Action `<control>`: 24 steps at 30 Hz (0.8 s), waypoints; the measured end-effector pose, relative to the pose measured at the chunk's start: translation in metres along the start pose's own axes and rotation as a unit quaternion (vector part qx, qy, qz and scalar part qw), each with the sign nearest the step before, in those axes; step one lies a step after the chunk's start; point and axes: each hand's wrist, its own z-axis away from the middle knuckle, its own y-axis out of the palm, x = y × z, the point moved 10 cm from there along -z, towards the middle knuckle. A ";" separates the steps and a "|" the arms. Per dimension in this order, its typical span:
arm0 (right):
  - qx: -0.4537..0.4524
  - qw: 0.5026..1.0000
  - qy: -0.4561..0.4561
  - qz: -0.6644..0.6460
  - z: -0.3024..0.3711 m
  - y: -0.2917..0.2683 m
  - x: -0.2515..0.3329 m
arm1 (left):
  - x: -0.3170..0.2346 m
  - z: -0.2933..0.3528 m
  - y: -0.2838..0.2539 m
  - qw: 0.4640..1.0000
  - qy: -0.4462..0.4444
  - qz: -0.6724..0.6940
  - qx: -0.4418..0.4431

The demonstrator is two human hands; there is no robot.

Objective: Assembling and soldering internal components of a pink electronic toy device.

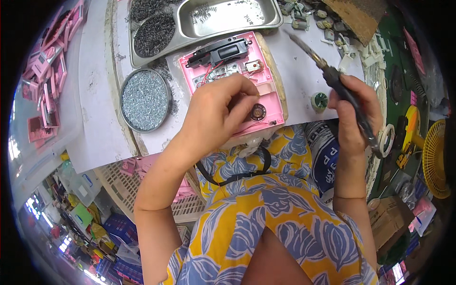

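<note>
Surface (304, 85), papered in white and curving under the fisheye, is carrying everything at twelve o'clock from the person's lap. On it, a stamped metal tray (228, 16) with rounded corners is lying at the far edge, and a round tin (145, 99) brimming with small bright screws is sitting at nine o'clock from the pink plastic housing (235, 80).

That housing, glossy and flat, is lying open-faced at the near edge, showing a black module, red wires and a small round speaker (258, 112). The left hand (218, 111) is resting on it, its grip pinching something tiny just above the speaker; what it is I cannot tell.

The right hand (354, 114), at three o'clock from the housing, is wrapping its grip fully around the dark handle of a soldering iron (332, 76), whose metal tip is pointing up and away toward eleven o'clock. Soldering of a lead seems to be the step in hand; the next move probably calls for lowering the tip precisely onto the pinched point. A small green-cored spool (319, 101) is standing between housing and iron.
</note>
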 end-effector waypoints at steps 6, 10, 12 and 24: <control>0.060 0.996 -0.061 0.028 -0.007 0.061 0.010 | 0.018 0.004 0.003 0.993 -0.093 0.069 0.016; 0.072 0.989 -0.104 0.081 -0.015 0.089 0.008 | 0.022 0.003 0.005 0.991 -0.111 0.076 0.028; 0.072 0.992 -0.082 0.068 -0.017 0.095 0.003 | 0.024 0.004 0.007 0.988 -0.125 0.085 0.034; 0.054 0.997 -0.047 -0.015 0.004 0.010 0.014 | -0.024 0.004 0.011 0.983 0.101 -0.156 -0.006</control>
